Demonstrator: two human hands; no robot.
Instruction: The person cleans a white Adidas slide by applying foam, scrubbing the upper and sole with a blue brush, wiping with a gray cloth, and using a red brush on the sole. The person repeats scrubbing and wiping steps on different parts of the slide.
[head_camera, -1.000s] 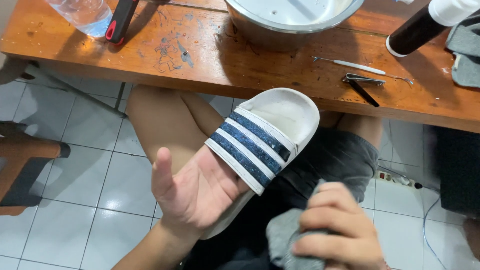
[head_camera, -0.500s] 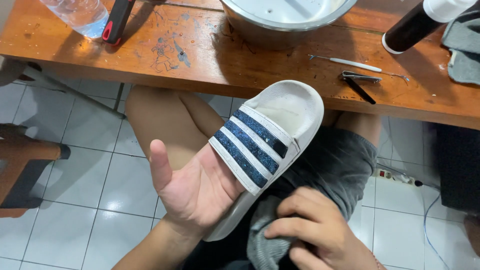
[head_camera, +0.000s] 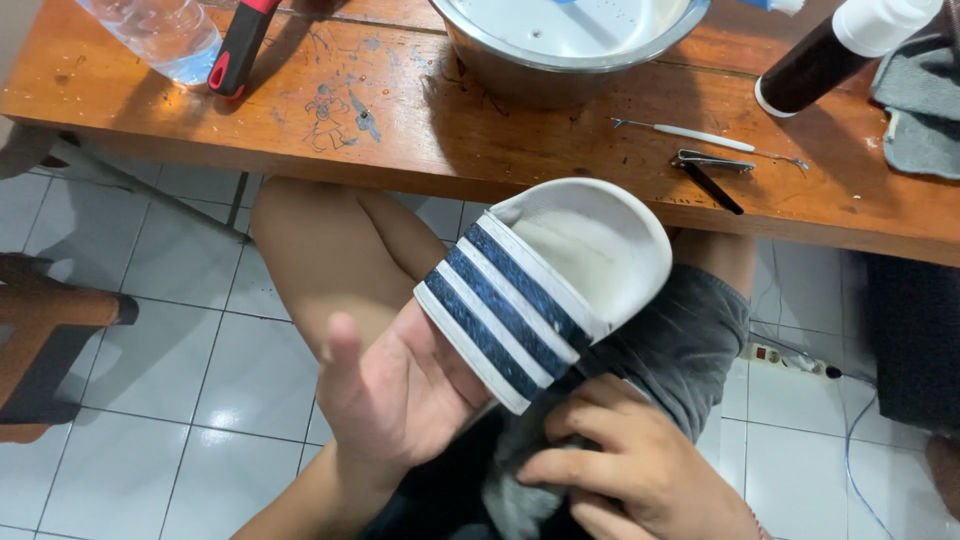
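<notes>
Left hand (head_camera: 400, 395): fingers slid under the strap, wearing the slipper (head_camera: 550, 285); thumb out.
Slipper: white, blue stripes, over the lap, below the table (head_camera: 420, 140) edge.
Right hand (head_camera: 640, 470): fingers curled, gripping a grey cloth (head_camera: 520, 470) against the slipper's side.

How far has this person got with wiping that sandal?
Done: the white footbed of the striped slide sandal looks fairly clean. In hand: the left hand is slid under the strap, and the right hand presses a grey cloth against the edge. Left: the sole is hidden, so I cannot tell.
</notes>
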